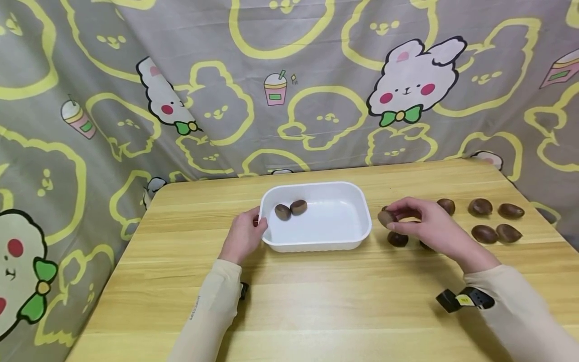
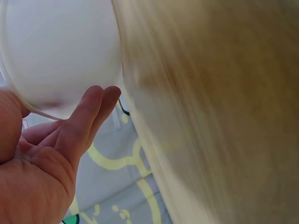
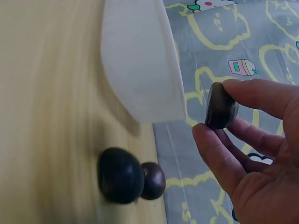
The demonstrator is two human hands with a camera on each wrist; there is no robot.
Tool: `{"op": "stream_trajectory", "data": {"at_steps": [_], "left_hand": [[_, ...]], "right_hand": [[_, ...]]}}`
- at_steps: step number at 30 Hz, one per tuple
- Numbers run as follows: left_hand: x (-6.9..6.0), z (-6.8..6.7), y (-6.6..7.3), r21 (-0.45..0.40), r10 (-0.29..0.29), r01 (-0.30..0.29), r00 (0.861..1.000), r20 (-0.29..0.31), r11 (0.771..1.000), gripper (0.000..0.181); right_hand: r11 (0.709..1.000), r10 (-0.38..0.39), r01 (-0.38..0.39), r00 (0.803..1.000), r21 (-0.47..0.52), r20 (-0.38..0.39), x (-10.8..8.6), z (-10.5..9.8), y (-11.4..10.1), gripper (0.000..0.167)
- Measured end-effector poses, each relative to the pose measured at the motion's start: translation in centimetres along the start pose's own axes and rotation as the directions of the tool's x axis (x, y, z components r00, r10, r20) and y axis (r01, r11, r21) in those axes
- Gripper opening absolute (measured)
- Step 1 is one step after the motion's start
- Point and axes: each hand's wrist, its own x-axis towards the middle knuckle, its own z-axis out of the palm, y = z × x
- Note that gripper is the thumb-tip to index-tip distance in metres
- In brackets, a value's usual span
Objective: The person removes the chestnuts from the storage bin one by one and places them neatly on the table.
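A white plastic tray point(image 1: 321, 221) stands on the table with two chestnuts point(image 1: 282, 211) inside, near its left end. My left hand point(image 1: 245, 235) grips the tray's left end, thumb at the rim and fingers against the outer wall point(image 2: 60, 51). Just right of the tray, my right hand point(image 1: 427, 223) pinches a brown chestnut point(image 3: 221, 106) between thumb and fingertips, off the table. Below that hand lies another chestnut point(image 1: 397, 239), and one more is partly hidden by the hand.
Several loose chestnuts point(image 1: 484, 234) lie on the wooden table point(image 1: 316, 301) at the right. A grey patterned curtain point(image 1: 325, 120) hangs behind the table's far edge and along its sides.
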Motion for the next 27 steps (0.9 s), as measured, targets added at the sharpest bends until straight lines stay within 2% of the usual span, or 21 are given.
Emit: {"op": "stream_trajectory", "data": {"at_steps": [7,11,15,20,27], "left_hand": [[0.0,-0.1,-0.1,0.012,0.01,-0.01,1.0,-0.002,1.0,0.038],[0.0,-0.1,-0.1,0.018,0.016,-0.016,1.0,-0.003,1.0,0.038],[0.0,-0.1,-0.1,0.013,0.013,-0.013,1.0,0.0,1.0,0.038],[-0.1,-0.1,0.0,0.011,0.006,-0.006,1.0,0.0,1.0,0.037],[0.0,-0.1,0.0,0.009,-0.015,0.015,1.0,0.01,1.0,0.038]], "right_hand": [[0.999,-0.008,0.007,1.0,-0.031,-0.004,-2.4,-0.5,1.3,0.038],[1.0,-0.029,0.029,1.0,-0.009,0.009,-3.7,-0.3,2.3,0.037],[0.998,-0.056,0.057,0.998,-0.03,0.026,-4.6,0.3,3.2,0.036],[0.993,-0.079,0.084,0.995,-0.079,0.057,-5.2,1.1,4.0,0.036],[0.993,-0.081,0.089,0.991,-0.074,0.11,-5.4,1.9,4.7,0.032]]}}
